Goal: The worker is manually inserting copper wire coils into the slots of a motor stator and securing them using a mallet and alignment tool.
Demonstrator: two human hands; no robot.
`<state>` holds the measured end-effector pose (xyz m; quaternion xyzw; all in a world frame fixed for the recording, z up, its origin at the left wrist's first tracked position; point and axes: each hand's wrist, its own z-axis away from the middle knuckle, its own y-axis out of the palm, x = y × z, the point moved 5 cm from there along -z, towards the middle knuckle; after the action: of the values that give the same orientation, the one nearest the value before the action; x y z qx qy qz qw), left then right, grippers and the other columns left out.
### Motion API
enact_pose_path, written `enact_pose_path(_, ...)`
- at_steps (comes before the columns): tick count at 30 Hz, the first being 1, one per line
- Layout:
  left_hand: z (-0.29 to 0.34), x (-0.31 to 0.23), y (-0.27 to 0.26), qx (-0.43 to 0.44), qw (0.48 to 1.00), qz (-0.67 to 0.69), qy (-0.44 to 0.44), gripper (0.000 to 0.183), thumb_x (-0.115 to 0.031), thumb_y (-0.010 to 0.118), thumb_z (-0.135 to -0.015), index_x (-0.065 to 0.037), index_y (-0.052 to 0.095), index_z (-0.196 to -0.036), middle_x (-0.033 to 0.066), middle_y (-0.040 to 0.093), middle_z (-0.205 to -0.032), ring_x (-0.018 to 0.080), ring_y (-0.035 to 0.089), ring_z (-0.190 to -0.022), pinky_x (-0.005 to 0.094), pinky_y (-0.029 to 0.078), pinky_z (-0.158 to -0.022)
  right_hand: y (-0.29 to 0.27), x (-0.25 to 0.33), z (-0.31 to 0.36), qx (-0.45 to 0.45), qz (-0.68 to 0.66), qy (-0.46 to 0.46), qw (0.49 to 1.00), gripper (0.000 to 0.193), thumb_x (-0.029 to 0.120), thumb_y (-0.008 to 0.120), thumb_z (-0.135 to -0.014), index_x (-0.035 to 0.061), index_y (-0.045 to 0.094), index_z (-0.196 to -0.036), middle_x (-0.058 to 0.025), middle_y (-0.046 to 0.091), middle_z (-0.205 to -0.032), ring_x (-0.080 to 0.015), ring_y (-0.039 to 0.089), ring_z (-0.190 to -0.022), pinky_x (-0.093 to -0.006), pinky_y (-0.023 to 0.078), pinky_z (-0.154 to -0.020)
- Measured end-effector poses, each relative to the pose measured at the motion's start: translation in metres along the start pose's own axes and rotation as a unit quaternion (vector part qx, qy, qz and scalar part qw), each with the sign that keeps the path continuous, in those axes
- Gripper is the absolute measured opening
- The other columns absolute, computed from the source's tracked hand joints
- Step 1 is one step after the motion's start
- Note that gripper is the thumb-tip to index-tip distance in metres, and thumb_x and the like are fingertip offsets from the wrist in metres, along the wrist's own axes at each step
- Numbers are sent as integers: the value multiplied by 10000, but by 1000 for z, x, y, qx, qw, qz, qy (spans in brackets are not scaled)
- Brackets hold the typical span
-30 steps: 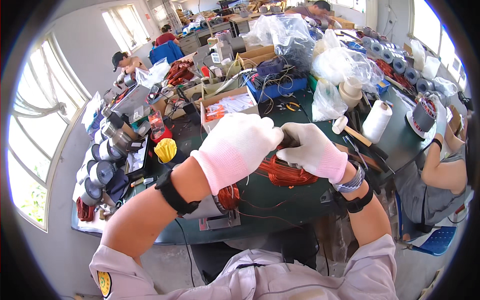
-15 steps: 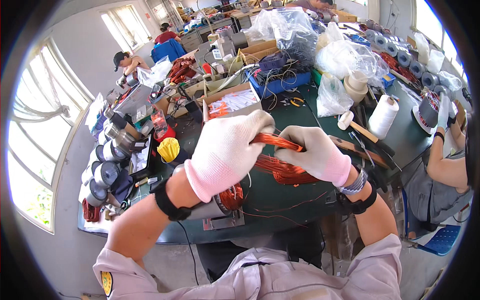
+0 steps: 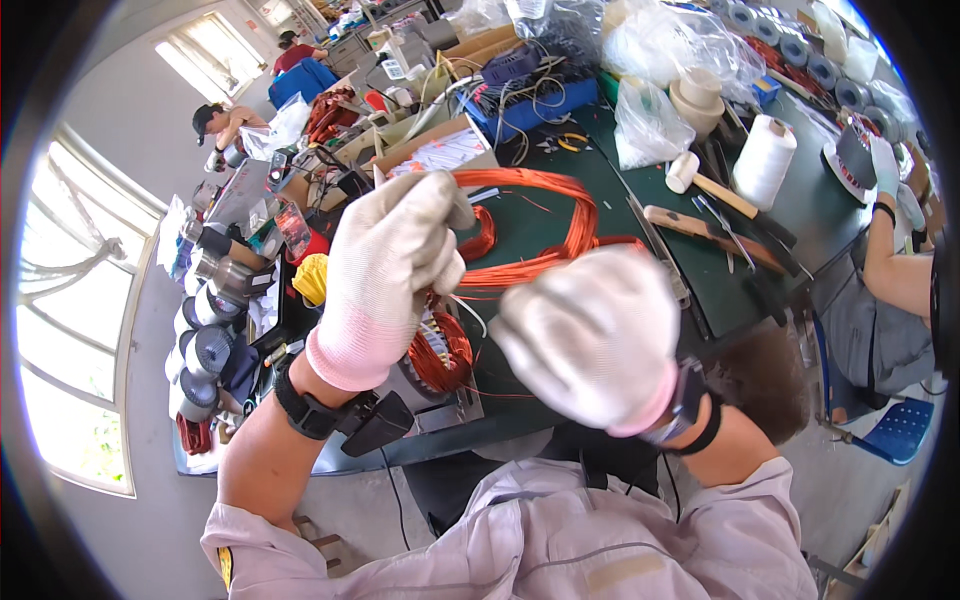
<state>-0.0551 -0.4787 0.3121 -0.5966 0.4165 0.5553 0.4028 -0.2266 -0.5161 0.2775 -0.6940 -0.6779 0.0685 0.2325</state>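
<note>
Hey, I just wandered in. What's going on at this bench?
A person in white gloves is handling a loop of orange-red wire above a green tabletop. The left hand appears to grip the loop's upper end; the right hand, blurred, covers its lower part, so its grip can't be seen. Another wire bundle sits by the left wrist. Toward the right lie a mallet and a cone of white thread.
</note>
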Motion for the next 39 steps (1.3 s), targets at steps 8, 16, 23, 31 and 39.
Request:
enact_pose_path(8,2,8,12,3,999,30,15,385,-323,606,-1078,47,625,-975,-70,347,-576,47,299,-494,253,333,-520,89,-8,53,26,-309,223,924,205,116,731,-958,-31,681,-1091,-153,715,-839,-250,742,-757,-334,557,-669)
enact_pose_path(16,-4,3,2,1,999,2,51,407,-353,618,-1076,42,640,-984,-69,347,-594,37,288,-516,251,297,-512,131,-12,139,211,-480,506,684,143,63,634,-1028,-22,700,-1123,10,720,-864,-62,664,-763,-230,519,-660)
enact_pose_path(23,-6,-6,7,-9,993,-104,56,424,-391,600,-1081,19,604,-974,-81,324,-602,31,269,-521,237,284,-529,118,-25,114,137,-423,445,778,143,87,677,-996,-24,734,-1066,-19,696,-827,-50,617,-723,-231,493,-644)
enact_pose_path(31,-12,-2,-8,25,966,-256,-13,371,-324,592,-1049,38,631,-978,16,533,-722,66,431,-555,250,398,-558,109,-29,108,128,-337,390,847,184,139,722,-949,2,716,-1071,-117,721,-832,-206,685,-693,-338,539,-656)
enact_pose_path(39,-15,-2,-6,50,957,-286,3,364,-301,568,-1046,50,635,-981,57,626,-856,89,521,-580,253,432,-574,82,7,82,143,-250,142,947,165,153,755,-882,82,702,-1021,-75,692,-900,-294,702,-819,-402,569,-684)
